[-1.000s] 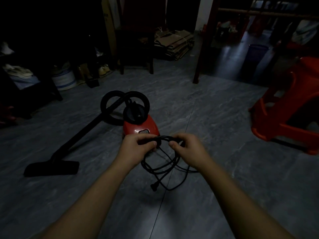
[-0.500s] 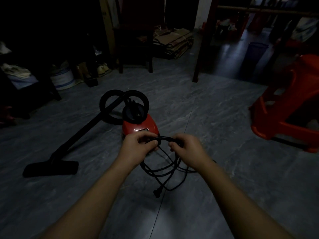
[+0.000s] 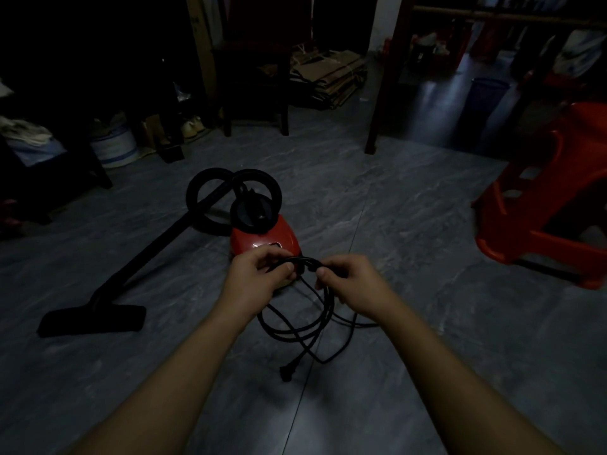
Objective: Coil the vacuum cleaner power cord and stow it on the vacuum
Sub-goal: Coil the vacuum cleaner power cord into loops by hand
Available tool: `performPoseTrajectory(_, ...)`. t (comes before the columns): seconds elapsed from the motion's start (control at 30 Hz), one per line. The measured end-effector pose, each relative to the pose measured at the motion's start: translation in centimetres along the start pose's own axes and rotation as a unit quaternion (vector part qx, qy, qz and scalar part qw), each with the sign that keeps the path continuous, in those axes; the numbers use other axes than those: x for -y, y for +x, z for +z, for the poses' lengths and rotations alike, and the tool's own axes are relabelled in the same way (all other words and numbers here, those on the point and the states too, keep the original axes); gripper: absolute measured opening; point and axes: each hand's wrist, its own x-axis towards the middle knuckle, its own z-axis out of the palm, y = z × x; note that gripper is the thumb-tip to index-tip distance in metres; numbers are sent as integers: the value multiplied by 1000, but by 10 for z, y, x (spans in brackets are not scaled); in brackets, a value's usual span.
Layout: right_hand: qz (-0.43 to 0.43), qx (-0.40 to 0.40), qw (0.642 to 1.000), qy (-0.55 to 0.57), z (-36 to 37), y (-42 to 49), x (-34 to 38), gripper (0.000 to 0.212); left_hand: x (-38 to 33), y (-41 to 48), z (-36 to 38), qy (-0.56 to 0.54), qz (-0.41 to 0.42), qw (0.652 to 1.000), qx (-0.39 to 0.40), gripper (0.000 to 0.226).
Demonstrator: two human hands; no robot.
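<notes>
- Dim room with a grey, marble-patterned tile floor [image 3: 427, 290]; the light is low and the far corners are nearly black.
- On the floor ahead of the person sits a small red canister vacuum cleaner [image 3: 262, 239] with a round black top.
- Its black corrugated hose [image 3: 210, 192] curls in two loops behind and to the left of the body.
- From the hose a black rigid wand runs down to the left and ends in a flat black floor nozzle [image 3: 92, 318] lying on the tiles.
- Both bare forearms reach forward, and the hands meet just in front of the vacuum's near edge.
- The left hand [image 3: 259, 274] has its fingers curled round a bunch of the thin black power cord [image 3: 305, 326], thumb on top.
- The right hand [image 3: 351, 284], close beside it, pinches the same bunch between thumb and curled fingers.
- Below the two hands the cord hangs in several loose loops, gathered at the top and spreading wider lower down.
- One strand trails off to the right along the floor.
- The cord's black plug [image 3: 289, 369] dangles at the bottom of the loops, close to the tiles; whether it touches them cannot be told.
- At the right edge stands a red plastic stool [image 3: 551, 205].
- Further back are a dark wooden chair [image 3: 256, 77], a stack of flattened brown cardboard [image 3: 331, 73], a blue waste bin [image 3: 483, 100] and, at the left, a white bucket [image 3: 115, 146].
</notes>
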Motion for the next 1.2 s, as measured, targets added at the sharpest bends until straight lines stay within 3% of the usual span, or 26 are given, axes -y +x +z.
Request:
performPoseTrajectory(0.23,9,-45,997,-57,-1,3,-3,16,1,4,0,67,49,997,-4,16)
performPoseTrajectory(0.53,-14,-160,985,-56,-8,5,-8,15,9,9,-8,91,41,994,-40,22)
performPoseTrajectory(0.97,-1,-187,982,12,-9,4,-6,15,11,10,-12,109,67,991,-41,33)
performPoseTrajectory(1.2,-5,-197,977,77,-8,1,-2,18,10,12,-11,87,50,995,7,19)
